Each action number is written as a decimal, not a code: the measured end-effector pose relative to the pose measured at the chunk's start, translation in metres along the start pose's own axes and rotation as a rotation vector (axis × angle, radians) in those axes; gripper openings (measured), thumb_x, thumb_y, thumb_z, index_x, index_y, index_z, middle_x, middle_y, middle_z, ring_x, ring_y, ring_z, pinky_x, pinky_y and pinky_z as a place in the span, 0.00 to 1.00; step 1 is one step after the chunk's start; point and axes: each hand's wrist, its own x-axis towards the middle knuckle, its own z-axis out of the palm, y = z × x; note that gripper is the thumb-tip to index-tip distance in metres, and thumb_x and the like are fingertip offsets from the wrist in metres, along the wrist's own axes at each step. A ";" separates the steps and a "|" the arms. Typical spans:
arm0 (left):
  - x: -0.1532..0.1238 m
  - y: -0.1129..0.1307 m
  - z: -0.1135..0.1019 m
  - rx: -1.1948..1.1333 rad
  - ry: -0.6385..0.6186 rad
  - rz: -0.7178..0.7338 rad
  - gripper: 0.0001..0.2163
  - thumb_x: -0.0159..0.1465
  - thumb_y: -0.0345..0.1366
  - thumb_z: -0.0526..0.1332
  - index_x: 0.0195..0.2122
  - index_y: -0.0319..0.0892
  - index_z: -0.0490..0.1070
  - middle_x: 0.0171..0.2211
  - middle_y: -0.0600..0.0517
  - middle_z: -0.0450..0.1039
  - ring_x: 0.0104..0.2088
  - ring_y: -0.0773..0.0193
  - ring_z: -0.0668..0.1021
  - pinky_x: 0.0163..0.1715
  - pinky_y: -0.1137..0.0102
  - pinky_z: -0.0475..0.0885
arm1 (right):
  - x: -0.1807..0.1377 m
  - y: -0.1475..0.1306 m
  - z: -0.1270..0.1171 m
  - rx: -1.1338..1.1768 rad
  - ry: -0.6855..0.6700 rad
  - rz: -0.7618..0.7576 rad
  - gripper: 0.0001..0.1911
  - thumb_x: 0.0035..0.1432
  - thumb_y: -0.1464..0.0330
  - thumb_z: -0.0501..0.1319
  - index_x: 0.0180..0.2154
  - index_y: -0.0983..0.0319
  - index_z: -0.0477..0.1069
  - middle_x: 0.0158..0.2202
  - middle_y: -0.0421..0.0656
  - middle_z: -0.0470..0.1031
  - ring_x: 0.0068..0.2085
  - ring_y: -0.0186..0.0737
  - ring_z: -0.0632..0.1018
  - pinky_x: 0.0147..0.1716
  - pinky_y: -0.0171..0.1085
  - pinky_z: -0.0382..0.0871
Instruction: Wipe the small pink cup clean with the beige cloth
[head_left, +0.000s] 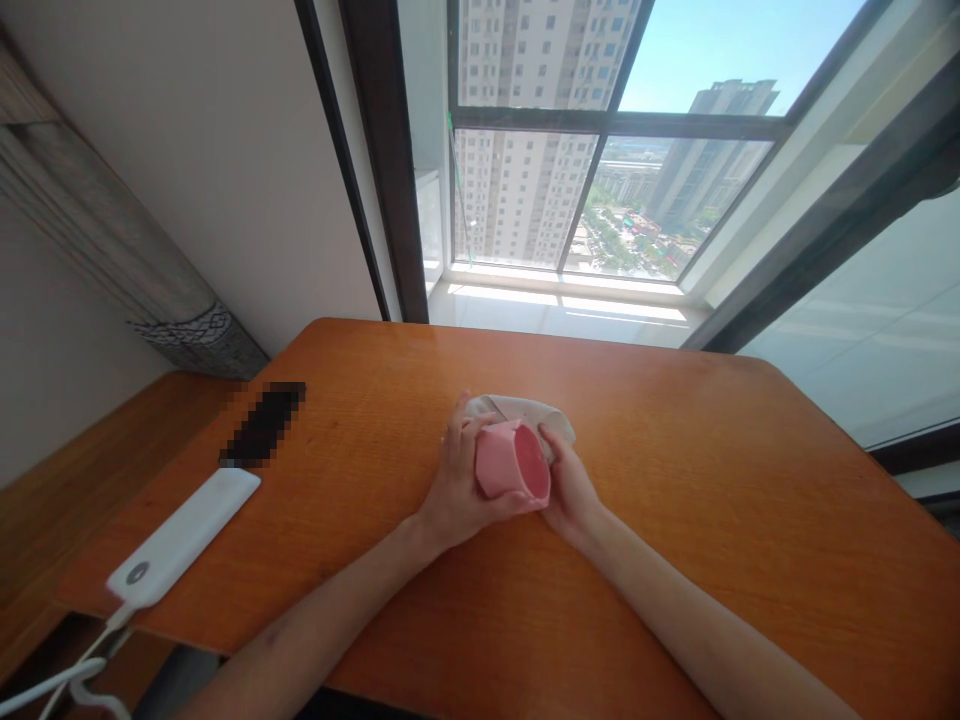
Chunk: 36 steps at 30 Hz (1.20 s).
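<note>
A pink cup (496, 462) is tilted on its side above the table, its mouth facing right and toward me. My left hand (456, 492) wraps round it, fingers over the top and thumb along the lower rim. Behind the cup lies a pale grey cloth (525, 408), bunched and partly hidden by the cup and fingers. At the cup's right side, my right hand (574, 492) is closed on the cloth's edge, with its fingertips partly hidden behind the rim.
The wooden table (697, 520) has a white power strip (184, 540) with cables (75, 675) at its left edge. Beside the strip is a blurred-out dark object (264, 425). A window (562, 200) stands beyond the far edge, and a curtain (112, 220) hangs at left.
</note>
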 end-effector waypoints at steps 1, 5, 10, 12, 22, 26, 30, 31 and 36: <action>0.000 0.003 -0.001 0.120 -0.030 0.109 0.54 0.50 0.63 0.77 0.71 0.46 0.56 0.76 0.30 0.53 0.74 0.28 0.61 0.69 0.35 0.58 | 0.001 -0.002 -0.003 0.012 -0.020 0.048 0.23 0.66 0.52 0.65 0.51 0.63 0.81 0.50 0.49 0.87 0.53 0.52 0.85 0.53 0.45 0.79; -0.003 0.013 0.000 0.289 -0.148 0.390 0.59 0.46 0.57 0.79 0.73 0.45 0.49 0.69 0.30 0.65 0.70 0.27 0.68 0.71 0.33 0.47 | 0.001 -0.002 -0.010 0.085 -0.082 0.187 0.24 0.64 0.52 0.65 0.49 0.64 0.81 0.46 0.50 0.88 0.50 0.53 0.87 0.54 0.48 0.79; 0.000 0.010 0.003 0.245 0.033 0.454 0.55 0.48 0.50 0.78 0.72 0.44 0.51 0.64 0.33 0.69 0.65 0.35 0.75 0.69 0.36 0.59 | -0.007 0.000 -0.002 0.082 -0.086 0.153 0.23 0.64 0.51 0.66 0.49 0.63 0.81 0.45 0.51 0.88 0.55 0.58 0.85 0.57 0.53 0.78; 0.002 0.006 0.001 0.223 0.143 0.432 0.54 0.49 0.47 0.79 0.72 0.45 0.51 0.66 0.33 0.66 0.67 0.36 0.73 0.66 0.38 0.68 | -0.011 0.002 0.006 0.072 -0.083 0.089 0.22 0.65 0.52 0.66 0.50 0.61 0.81 0.49 0.49 0.87 0.58 0.57 0.83 0.60 0.52 0.76; 0.002 0.014 -0.007 0.413 0.279 0.578 0.29 0.60 0.28 0.75 0.59 0.53 0.66 0.79 0.45 0.45 0.77 0.38 0.58 0.70 0.38 0.69 | -0.032 0.014 0.029 0.127 -0.174 -0.019 0.21 0.67 0.54 0.66 0.56 0.57 0.80 0.55 0.44 0.86 0.64 0.53 0.79 0.63 0.51 0.75; 0.005 0.009 -0.011 0.302 0.100 0.586 0.35 0.61 0.39 0.76 0.66 0.59 0.63 0.77 0.44 0.49 0.76 0.37 0.60 0.70 0.37 0.67 | -0.031 0.017 0.026 0.132 -0.087 -0.018 0.21 0.66 0.54 0.66 0.55 0.58 0.81 0.53 0.45 0.86 0.61 0.54 0.81 0.59 0.49 0.78; 0.000 0.001 -0.007 0.025 0.007 0.328 0.58 0.54 0.57 0.79 0.77 0.53 0.45 0.73 0.33 0.57 0.72 0.34 0.66 0.68 0.37 0.67 | -0.021 0.019 0.015 0.086 0.009 -0.052 0.20 0.65 0.53 0.66 0.51 0.56 0.82 0.51 0.43 0.87 0.55 0.53 0.83 0.54 0.50 0.80; -0.002 0.001 -0.005 -0.016 0.008 0.250 0.60 0.51 0.58 0.80 0.77 0.51 0.45 0.72 0.32 0.58 0.71 0.34 0.67 0.68 0.37 0.67 | -0.018 0.020 0.011 0.068 0.020 -0.047 0.20 0.65 0.52 0.66 0.51 0.56 0.82 0.50 0.43 0.87 0.54 0.53 0.84 0.54 0.50 0.80; -0.005 0.009 0.003 0.055 0.037 0.172 0.53 0.52 0.49 0.82 0.73 0.51 0.53 0.67 0.37 0.65 0.66 0.39 0.73 0.66 0.39 0.70 | -0.010 0.025 0.004 0.034 0.034 -0.027 0.23 0.66 0.50 0.64 0.48 0.59 0.83 0.48 0.45 0.87 0.55 0.53 0.83 0.54 0.48 0.79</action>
